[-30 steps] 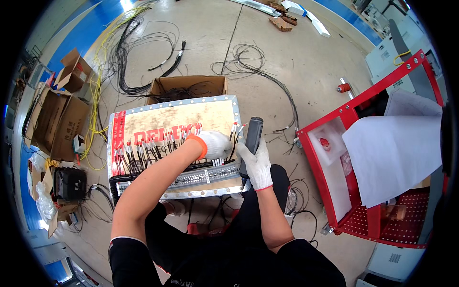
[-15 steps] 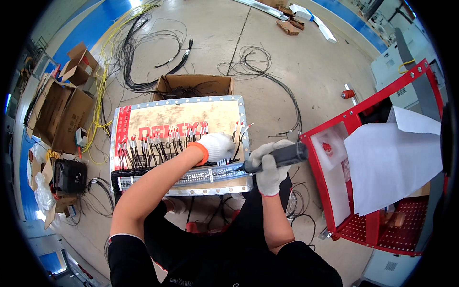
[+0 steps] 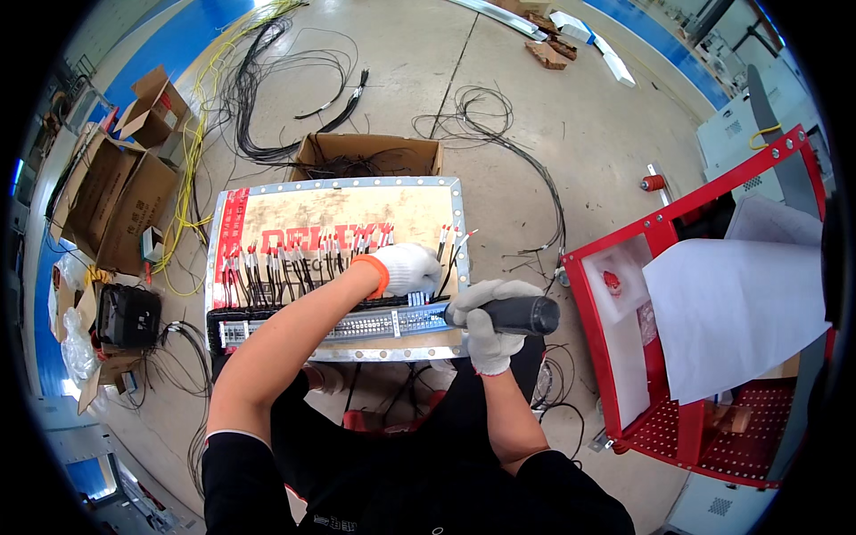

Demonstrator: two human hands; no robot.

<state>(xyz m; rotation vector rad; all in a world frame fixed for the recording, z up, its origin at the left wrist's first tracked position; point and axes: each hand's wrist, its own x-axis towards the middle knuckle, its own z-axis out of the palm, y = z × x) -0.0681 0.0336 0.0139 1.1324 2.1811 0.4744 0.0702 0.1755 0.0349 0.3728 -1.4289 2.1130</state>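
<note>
The right hand (image 3: pixel 489 323), in a white glove, has its fingers wrapped round a dark tool (image 3: pixel 524 315). The tool lies close to level, its thick end pointing right and its other end, partly hidden by the glove, at the right end of a metal strip (image 3: pixel 361 326). The left hand (image 3: pixel 412 269), in a white glove with an orange cuff, is just beyond the strip, over the wires near its right part; its fingers are turned down and mostly hidden, so I cannot tell whether they grip a wire. The strip runs along the near side of a wooden board (image 3: pixel 401 198) with a metal edge. Black wires (image 3: pixel 272 275) with white sleeves and red tips stand in a row across the board, beyond the strip. An open carton (image 3: pixel 428 159) with dark wires inside is just past the board's far edge. Black cables (image 3: pixel 259 150) and a yellow cable (image 3: pixel 190 169) lie on the floor (image 3: pixel 392 67). To the right, a white sheet (image 3: pixel 736 312) drapes over a red cart (image 3: pixel 592 343)
</note>
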